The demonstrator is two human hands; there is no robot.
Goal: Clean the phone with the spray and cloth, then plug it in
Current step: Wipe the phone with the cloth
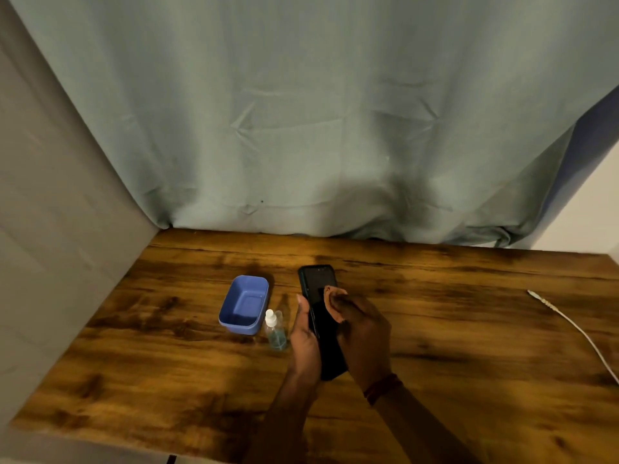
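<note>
Two hands on the phone (pixel 318 286), is that right?

Both. The left hand (pixel 303 343) grips it along its left edge, thumb laid up the side, fingers curled round behind (those I can't see). The right hand (pixel 365 333) has its fingers bunched on the cloth (pixel 335 301) and presses it to the screen.

What does the phone look like?

Long and black, in a dark case with rounded corners. The screen is unlit and dull, no glare on it. The far end pokes out beyond both hands; the near end shows between the wrists. It sits over the middle of the table (pixel 167 346), pointing away from the person. Whether it is lifted clear of the wood I can't tell.

And the cloth?

Small, brownish-tan, crumpled — only a fold of it peeks out past the fingertips, about halfway up the screen.

What else is about?

A spray bottle (pixel 275 331) stands upright just left of the left hand — clear, white nozzle, bluish liquid low inside. Beside it, further left, a blue tub (pixel 244 304). A white cable (pixel 576 329) trails along the right side, well apart from the phone.
</note>
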